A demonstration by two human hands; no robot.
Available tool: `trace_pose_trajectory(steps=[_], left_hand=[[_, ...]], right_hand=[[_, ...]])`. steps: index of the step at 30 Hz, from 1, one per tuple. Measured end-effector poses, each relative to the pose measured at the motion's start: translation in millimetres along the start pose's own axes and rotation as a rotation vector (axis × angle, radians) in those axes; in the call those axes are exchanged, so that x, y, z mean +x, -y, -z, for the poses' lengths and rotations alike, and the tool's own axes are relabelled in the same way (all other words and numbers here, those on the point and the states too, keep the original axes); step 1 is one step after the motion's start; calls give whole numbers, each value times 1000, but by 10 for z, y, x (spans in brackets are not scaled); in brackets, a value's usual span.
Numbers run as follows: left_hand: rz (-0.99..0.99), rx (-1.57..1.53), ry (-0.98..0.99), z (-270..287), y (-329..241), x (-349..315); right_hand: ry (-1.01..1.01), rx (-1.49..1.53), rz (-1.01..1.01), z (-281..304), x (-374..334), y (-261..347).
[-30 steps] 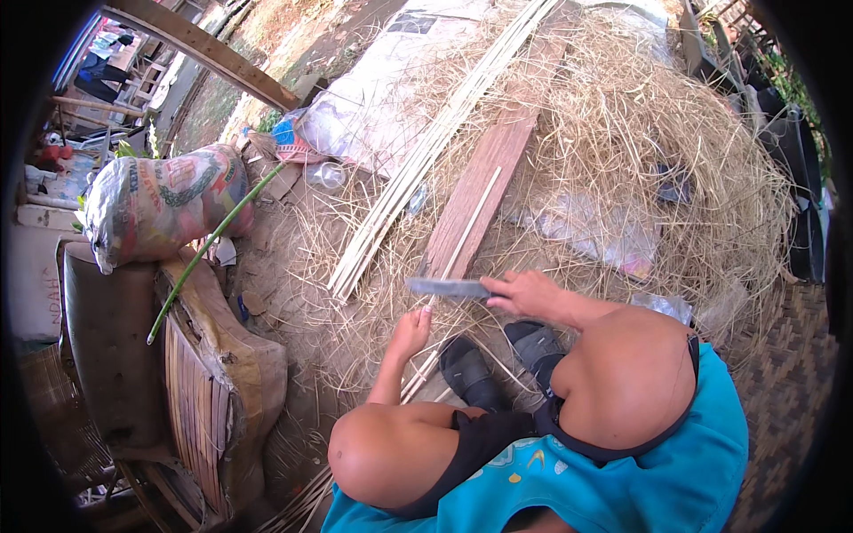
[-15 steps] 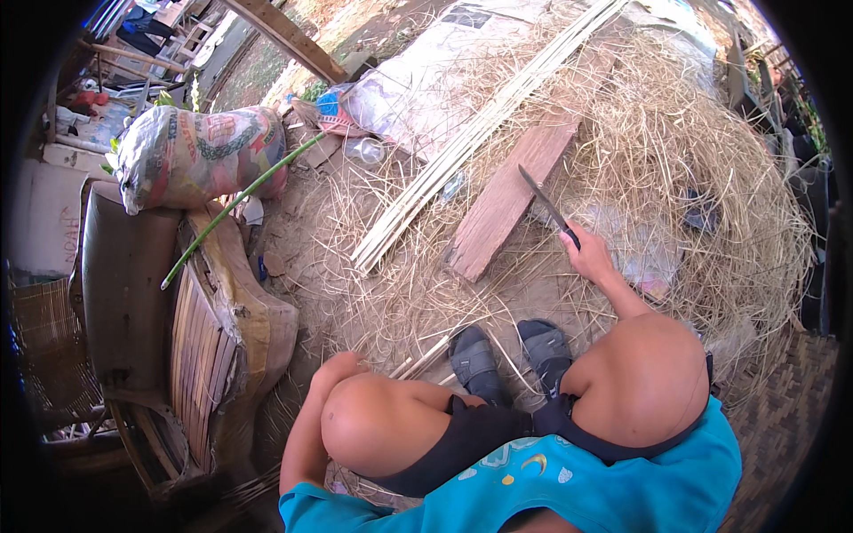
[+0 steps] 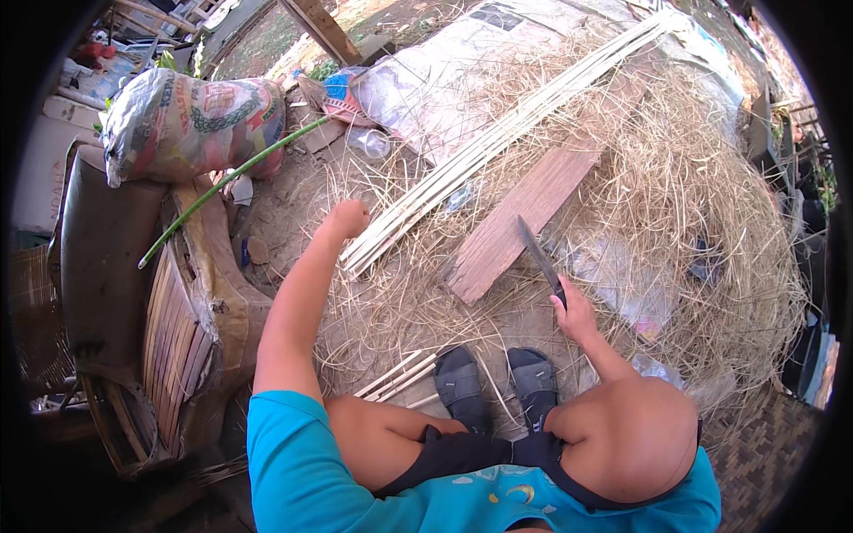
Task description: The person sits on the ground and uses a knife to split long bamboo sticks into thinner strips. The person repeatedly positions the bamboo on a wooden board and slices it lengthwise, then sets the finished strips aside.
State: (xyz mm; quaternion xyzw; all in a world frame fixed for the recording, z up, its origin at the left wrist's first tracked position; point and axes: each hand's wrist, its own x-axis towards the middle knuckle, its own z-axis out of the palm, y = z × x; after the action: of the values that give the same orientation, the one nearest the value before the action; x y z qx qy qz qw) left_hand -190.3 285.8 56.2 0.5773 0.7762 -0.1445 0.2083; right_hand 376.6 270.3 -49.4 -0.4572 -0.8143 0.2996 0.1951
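My right hand point(image 3: 573, 311) is wrapped round the black handle of a knife point(image 3: 538, 256). The blade points up and left, its tip over the edge of a worn wooden plank point(image 3: 524, 222). My left arm is stretched forward, and my left hand point(image 3: 349, 218) is curled beside the lower part of a bundle of long, pale split-bamboo strips point(image 3: 498, 138). Its fingertips are turned away, so whether anything is in them is hidden. The strips lie slantwise on the ground, left of the plank. A few short pale sticks point(image 3: 395, 377) lie by my left sandal point(image 3: 462, 386).
Dry fibre shavings point(image 3: 711, 222) are heaped on the right. At the left stand a filled woven sack point(image 3: 200, 124) and a battered seat with wooden slats point(image 3: 173, 333). A green stalk point(image 3: 235, 182) leans across them. A clear plastic cup point(image 3: 371, 142) lies near the strips.
My left arm has reached forward from beside my knee, bringing the hand up to the bamboo strips. My right hand still holds the knife, slightly lower in view. The whole view has shifted a little.
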Motion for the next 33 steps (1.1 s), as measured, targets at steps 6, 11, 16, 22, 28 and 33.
trace_pose_trajectory(steps=[6,11,16,22,28,33], left_hand=[[6,136,42,-651,-413,1113],[148,-42,-135,-957,-855,1273],[195,10,-93,-935,-635,1191],[56,-212,37,-128,-1112,376],[-37,-278,-725,1209,-1638,-786],[-30,-199,-644,1126,-1480,-1513]], right_hand=[[40,-33,-91,109,503,-393],[65,-11,-87,543,695,-633],[71,19,-64,771,525,-644],[23,13,-70,1275,-6,-660],[48,51,-126,1629,-422,-628],[80,70,-152,1779,-663,-555]])
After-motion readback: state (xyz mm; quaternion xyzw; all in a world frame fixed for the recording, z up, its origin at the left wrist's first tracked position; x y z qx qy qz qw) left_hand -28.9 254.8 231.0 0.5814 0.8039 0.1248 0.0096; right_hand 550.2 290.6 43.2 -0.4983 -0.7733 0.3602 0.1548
